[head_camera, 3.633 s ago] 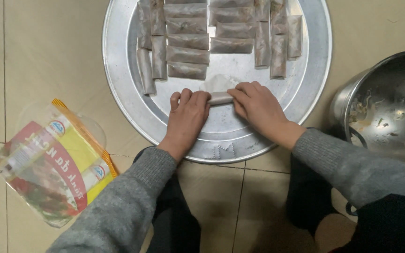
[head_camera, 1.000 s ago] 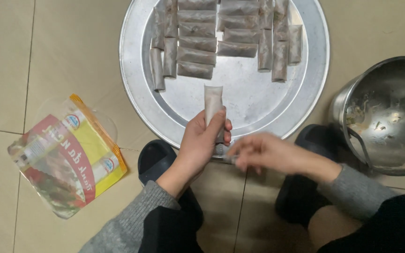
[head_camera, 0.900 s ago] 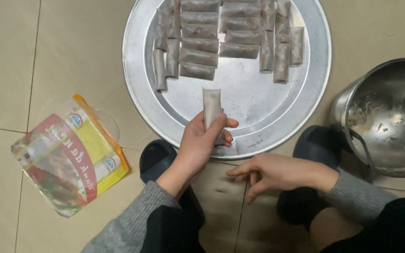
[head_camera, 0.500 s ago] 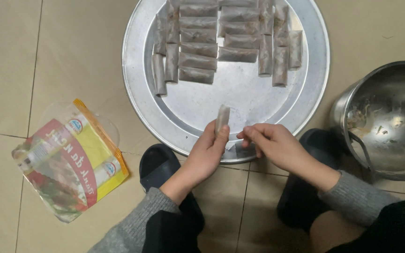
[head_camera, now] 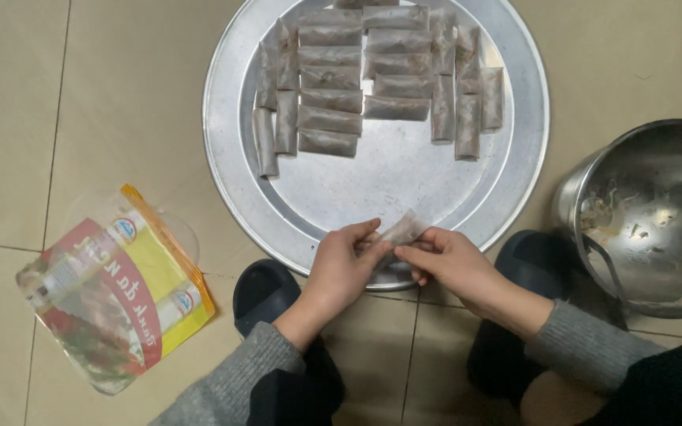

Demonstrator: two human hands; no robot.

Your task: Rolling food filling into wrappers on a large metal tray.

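The left hand (head_camera: 341,268) and right hand (head_camera: 450,264) are meeting over the near rim of a round, dull-silver metal tray (head_camera: 515,181), both pinching one small translucent roll (head_camera: 401,232) between fingertips. Farther up the tray, finished rolls (head_camera: 333,99), pale and cylindrical, are lying in tidy rows. A glossy red-and-yellow plastic packet (head_camera: 112,296) is resting on beige floor tiles at left; a smeared steel bowl (head_camera: 657,213) is sitting at right.

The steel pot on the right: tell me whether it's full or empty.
Nearly empty. The steel pot shows bare metal across its bottom, with only scattered scraps of filling stuck to the inside. It stands upright on the floor beside the round tray.
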